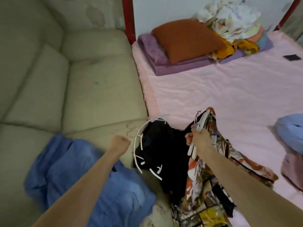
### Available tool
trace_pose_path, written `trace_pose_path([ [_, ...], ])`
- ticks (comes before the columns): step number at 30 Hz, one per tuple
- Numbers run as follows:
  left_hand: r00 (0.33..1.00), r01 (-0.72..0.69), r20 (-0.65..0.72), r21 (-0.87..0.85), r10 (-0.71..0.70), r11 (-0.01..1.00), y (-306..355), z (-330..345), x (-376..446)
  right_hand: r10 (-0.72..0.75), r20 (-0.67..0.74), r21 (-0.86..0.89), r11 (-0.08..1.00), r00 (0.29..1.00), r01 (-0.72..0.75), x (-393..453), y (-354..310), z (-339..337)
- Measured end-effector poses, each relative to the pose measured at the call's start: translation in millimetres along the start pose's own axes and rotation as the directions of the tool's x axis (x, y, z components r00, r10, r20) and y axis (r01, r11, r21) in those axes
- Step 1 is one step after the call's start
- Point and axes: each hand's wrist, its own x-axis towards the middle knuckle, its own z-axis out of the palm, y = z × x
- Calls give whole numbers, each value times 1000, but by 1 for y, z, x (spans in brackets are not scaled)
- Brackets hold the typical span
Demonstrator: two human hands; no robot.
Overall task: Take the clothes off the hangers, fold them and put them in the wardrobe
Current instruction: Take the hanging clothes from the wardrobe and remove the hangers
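Note:
My right hand (197,138) grips a white hanger (200,122) that carries a colourful patterned garment (211,181), hanging over the edge of the pink bed (229,89). To its left a black garment (162,145) lies with white hangers (136,145) on it, their metal hooks (131,130) resting on the sofa. My left hand (118,143) is curled into a fist just left of those hangers and holds nothing. A blue garment (91,177) is spread on the sofa under my left forearm.
A beige sofa (65,79) fills the left side. On the bed lie folded purple blankets (164,61), an orange pillow (186,38), a pile of light clothes (232,20), a dark flat object (291,57) and a blue bundle (290,131) at the right edge.

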Motion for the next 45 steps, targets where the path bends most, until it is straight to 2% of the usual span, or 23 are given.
trace_pose_path([
  [5,995,88,35,43,-90,995,-33,33,78,24,81,-27,999,996,-21,49,45,53],
  [9,987,135,80,89,-142,987,-42,61,112,24,90,-2,1000,996,-24,75,75,69],
  [12,996,90,7,113,-91,990,-47,84,127,8,114,36,999,993,-12,85,89,74],
  [19,969,-18,-221,390,113,920,-55,111,118,-18,203,88,996,979,0,85,88,84],
  [21,944,-119,-258,319,207,940,-56,105,121,-9,195,113,994,981,-13,84,87,82],
  [24,896,-345,-287,33,340,938,-52,99,122,-13,190,135,991,982,-13,84,88,76],
  [27,844,-443,-328,20,424,896,-35,96,129,-22,191,138,990,981,-5,87,84,77],
  [29,869,-394,-302,57,392,917,-31,100,138,-17,188,121,993,982,-6,87,84,79],
  [33,947,-143,-257,198,192,970,-42,107,156,-7,194,103,995,981,-13,83,86,84],
  [35,946,-110,-270,259,181,960,-45,111,160,-10,194,104,995,981,-10,84,87,83],
  [39,947,-70,-290,235,139,969,-46,116,161,8,209,86,996,978,-27,86,88,80],
  [42,979,-50,-159,426,130,903,-40,110,166,35,212,98,994,977,-57,85,90,78],
  [45,995,-96,25,459,95,883,-28,97,168,71,199,145,984,977,-101,81,89,71],
])
